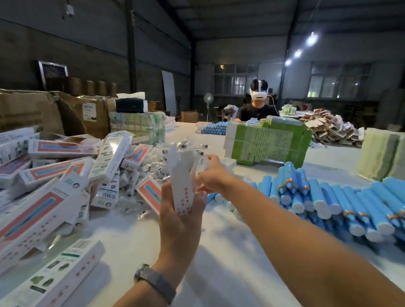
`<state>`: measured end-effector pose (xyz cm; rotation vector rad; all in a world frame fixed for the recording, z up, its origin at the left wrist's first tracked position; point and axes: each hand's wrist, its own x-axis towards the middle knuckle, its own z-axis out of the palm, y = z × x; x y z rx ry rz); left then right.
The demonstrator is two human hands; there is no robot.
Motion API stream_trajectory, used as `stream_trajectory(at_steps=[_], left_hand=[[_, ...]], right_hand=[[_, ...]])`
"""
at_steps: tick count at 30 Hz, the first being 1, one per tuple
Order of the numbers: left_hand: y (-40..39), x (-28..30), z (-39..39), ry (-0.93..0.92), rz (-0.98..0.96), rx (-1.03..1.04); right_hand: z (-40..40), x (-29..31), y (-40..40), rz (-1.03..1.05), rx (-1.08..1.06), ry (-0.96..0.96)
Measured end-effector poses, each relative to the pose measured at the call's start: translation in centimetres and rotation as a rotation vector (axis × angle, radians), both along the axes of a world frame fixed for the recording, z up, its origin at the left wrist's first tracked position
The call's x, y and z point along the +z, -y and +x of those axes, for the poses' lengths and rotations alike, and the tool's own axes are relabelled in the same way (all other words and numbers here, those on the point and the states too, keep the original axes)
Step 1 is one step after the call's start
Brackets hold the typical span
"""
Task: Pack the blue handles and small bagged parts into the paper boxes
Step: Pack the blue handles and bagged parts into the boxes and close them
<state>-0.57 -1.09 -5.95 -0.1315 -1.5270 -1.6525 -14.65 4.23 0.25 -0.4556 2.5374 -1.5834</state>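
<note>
Left hand (181,215) grips upright box (182,178); right hand (213,176) pinches bagged part (201,164) at 1 o'clock. Risk: bag snags flap, slips out.

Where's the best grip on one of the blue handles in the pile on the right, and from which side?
Take a top-layer blue handle by its white-capped end, coming from the near side. The handles lie side by side and stacked, caps facing the person, so the long sides are blocked by neighbours while the cap ends stick out free. Pinching the cap end and drawing it out lengthwise probably disturbs the pile least.
</note>
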Motion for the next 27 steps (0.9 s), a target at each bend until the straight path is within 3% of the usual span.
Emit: stream_trajectory(at_steps=[4,6,11,13,21,25,27], left_hand=[[-1.9,0.1,1.1,-0.013,0.078,-0.143],[-2.5,0.0,1.6,-0.003,0.04,-0.176],[-3.2,-0.2,2.0,-0.013,-0.158,-0.24],[-3.3,-0.4,2.1,-0.018,-0.194,-0.271],[-3.7,-0.6,2.5,-0.002,-0.262,-0.317],[-4.0,-0.4,2.8,-0.01,-0.279,-0.327],[-4.1,-0.3,2.9,-0.005,-0.272,-0.326]], right_hand=[[3.3,2.1,-4.2,-0.088,-0.028,-0.052],[5.4,2.9,-6.2,-0.134,-0.066,-0.131],[11.5,4.7,-10.7,-0.536,-0.072,-0.444],[13.4,5.2,-12.2,-0.571,-0.044,-0.495],[16.5,6.8,-14.8,-0.477,0.045,-0.738],[16.4,5.1,-13.9,-0.191,0.01,-0.929],[16.2,4.6,-13.4,-0.147,-0.054,-1.019]])
